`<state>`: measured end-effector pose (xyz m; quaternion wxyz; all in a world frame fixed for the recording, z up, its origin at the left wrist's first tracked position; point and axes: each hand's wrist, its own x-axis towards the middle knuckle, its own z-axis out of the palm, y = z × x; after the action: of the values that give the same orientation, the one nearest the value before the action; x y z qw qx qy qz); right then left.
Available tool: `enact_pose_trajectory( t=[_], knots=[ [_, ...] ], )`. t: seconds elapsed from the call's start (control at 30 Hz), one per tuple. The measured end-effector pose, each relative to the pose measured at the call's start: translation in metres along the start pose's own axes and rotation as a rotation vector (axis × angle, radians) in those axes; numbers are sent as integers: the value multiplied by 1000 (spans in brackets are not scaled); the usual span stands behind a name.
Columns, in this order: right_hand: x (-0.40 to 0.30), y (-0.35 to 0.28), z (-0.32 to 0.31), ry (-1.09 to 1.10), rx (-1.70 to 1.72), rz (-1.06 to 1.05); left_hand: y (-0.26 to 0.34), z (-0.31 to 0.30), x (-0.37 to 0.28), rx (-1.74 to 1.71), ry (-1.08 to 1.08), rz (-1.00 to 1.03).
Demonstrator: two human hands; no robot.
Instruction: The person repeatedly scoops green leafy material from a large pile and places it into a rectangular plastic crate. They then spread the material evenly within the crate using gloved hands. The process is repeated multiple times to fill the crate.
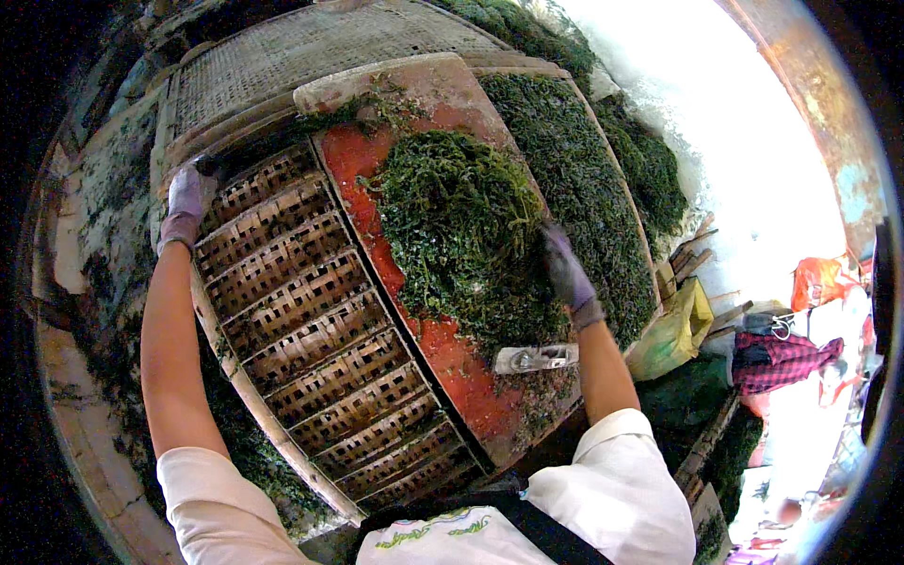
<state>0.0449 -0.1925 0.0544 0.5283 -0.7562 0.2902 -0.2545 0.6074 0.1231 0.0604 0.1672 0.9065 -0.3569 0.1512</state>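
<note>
My left hand [189, 194], in a purple glove, is at the upper left corner of a woven slatted rack [311, 282]; its fingers are too dark to tell their hold. A heap of dark green leafy plant matter [459, 226] lies on a red board [452, 360] in front of me. My right hand [565, 268], gloved too, reaches to the right edge of this heap, its fingertips partly hidden. Just below the heap, near my right wrist, a flat metal tool [537, 359] rests on the board.
Beyond the board is a framed tray filled with green plant matter [565, 162]. A large woven screen [304, 63] stands at the top. A yellow-green sack [674, 328], wooden sticks and a checked cloth [784, 360] are at the right. More green matter lies about the floor.
</note>
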Motion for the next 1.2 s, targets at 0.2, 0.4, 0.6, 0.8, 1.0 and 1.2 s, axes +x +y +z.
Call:
enact_pose_trajectory(
  t=[0.2, 0.4, 0.6, 0.8, 1.0, 1.2],
  knots=[
    [-23, -14, 36, -28, 424, 228, -62, 8, -4, 190, 58, 69],
    [21, -45, 51, -14, 297, 462, -69, -7, 7, 170, -81, -57],
    [44, -157, -16, -31, -62, -20, -22, -7, -2, 99, -125, -44],
    [92, -327, -5, -158, -91, -177, 3, -22, -2, -15, -232, -207],
    [203, -388, 63, -467, -359, -679, 9, -83, 3, -450, -339, 88],
    [256, -345, 271, -819, -319, -627, 18, -147, 26, -571, -109, 590]
  ],
)
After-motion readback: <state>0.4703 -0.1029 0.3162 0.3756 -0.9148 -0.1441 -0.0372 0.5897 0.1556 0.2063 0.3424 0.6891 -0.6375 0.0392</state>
